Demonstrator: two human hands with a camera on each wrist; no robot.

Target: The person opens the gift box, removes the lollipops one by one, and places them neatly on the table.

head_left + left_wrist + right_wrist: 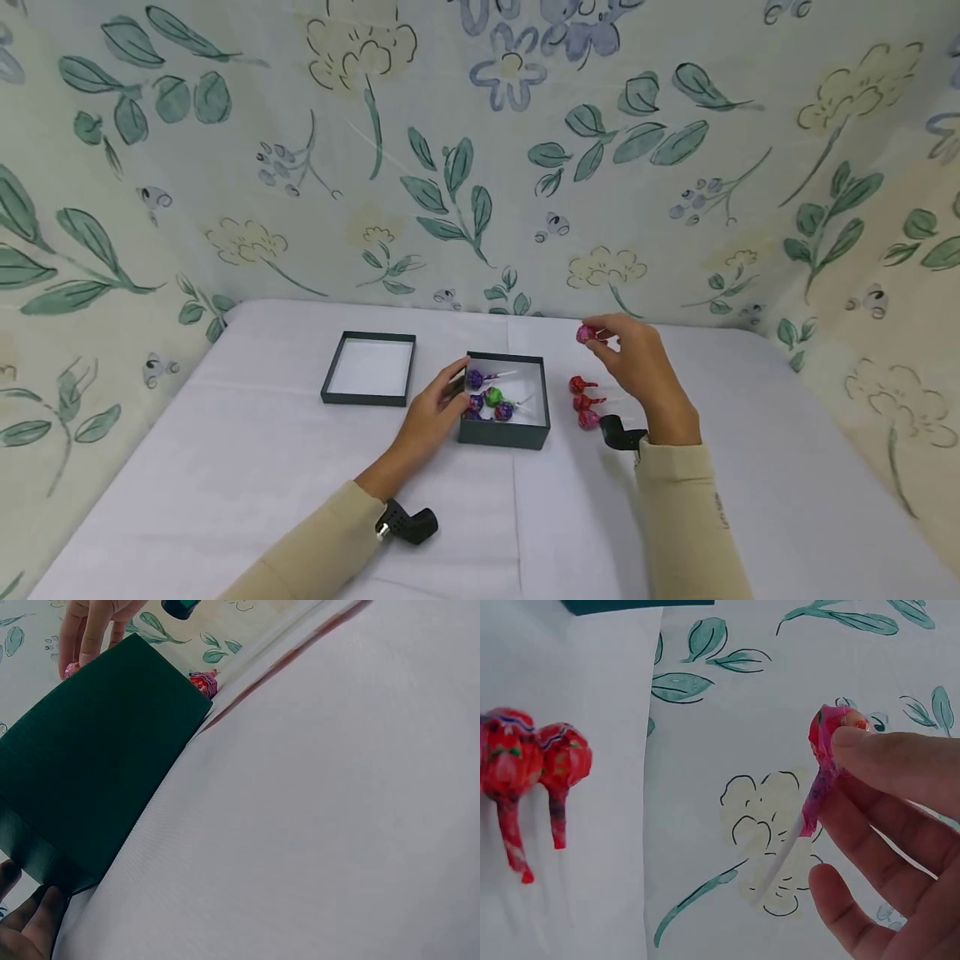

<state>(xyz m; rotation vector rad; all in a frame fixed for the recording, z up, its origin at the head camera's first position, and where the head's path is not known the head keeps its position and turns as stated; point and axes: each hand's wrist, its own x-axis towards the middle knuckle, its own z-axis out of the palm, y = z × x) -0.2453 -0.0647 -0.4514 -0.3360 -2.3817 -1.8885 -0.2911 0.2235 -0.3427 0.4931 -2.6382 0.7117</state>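
Note:
My right hand (633, 354) pinches a pink-and-red wrapped lollipop (826, 739) by its round head, raised above the table's far side. Its white stick slants down from the wrapper in the right wrist view. My left hand (431, 408) grips the left wall of a dark green box (510, 435), thumb and fingers at the rim. Inside the box lie several lollipops, mostly purple, with one green lollipop (492, 396) among them. To the box's right, a red lollipop (577, 384), another red lollipop (582, 402) and a pink lollipop (588, 419) lie in a column.
A dark-edged lid (365, 399) with a white inside lies left of the box. Everything rests on a white-covered table (247, 467). Behind it hangs a floral curtain (465, 100), which also covers both sides. Each wrist wears a black camera.

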